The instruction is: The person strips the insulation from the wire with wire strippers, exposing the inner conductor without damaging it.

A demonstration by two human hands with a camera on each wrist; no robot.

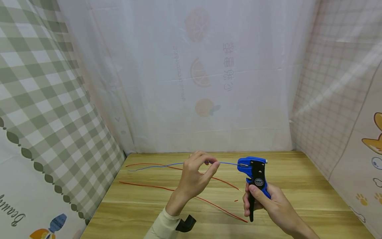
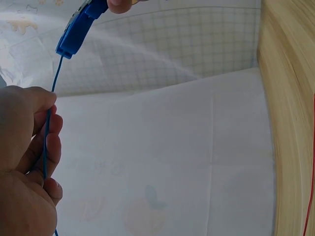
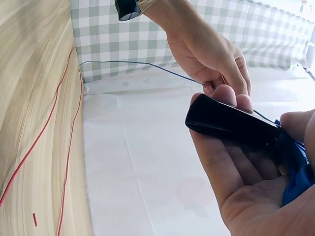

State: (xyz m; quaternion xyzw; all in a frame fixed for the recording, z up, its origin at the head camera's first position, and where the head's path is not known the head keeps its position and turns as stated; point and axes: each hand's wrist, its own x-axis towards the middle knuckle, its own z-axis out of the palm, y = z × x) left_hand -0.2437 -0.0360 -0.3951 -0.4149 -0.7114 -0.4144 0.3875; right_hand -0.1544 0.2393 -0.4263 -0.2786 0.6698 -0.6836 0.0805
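My right hand (image 1: 276, 205) grips the handles of a blue and black wire stripper (image 1: 257, 179), held upright above the right part of the table. My left hand (image 1: 195, 174) pinches a blue wire (image 1: 228, 163) between thumb and forefinger. From the pinch, the wire runs right into the front of the stripper's jaws; its other end trails off to the left. The left wrist view shows the blue wire (image 2: 47, 142) passing along the fingers up to the tool's blue head (image 2: 74, 39). In the right wrist view, fingers wrap the black handle (image 3: 231, 120).
Two red wires lie on the wooden table (image 1: 298, 186), a rear red wire (image 1: 225, 182) with a bare tip and a front red wire (image 1: 219, 208). A short red piece (image 1: 236, 200) lies near the stripper. Printed cloths hang at the back (image 1: 161, 109) and both sides.
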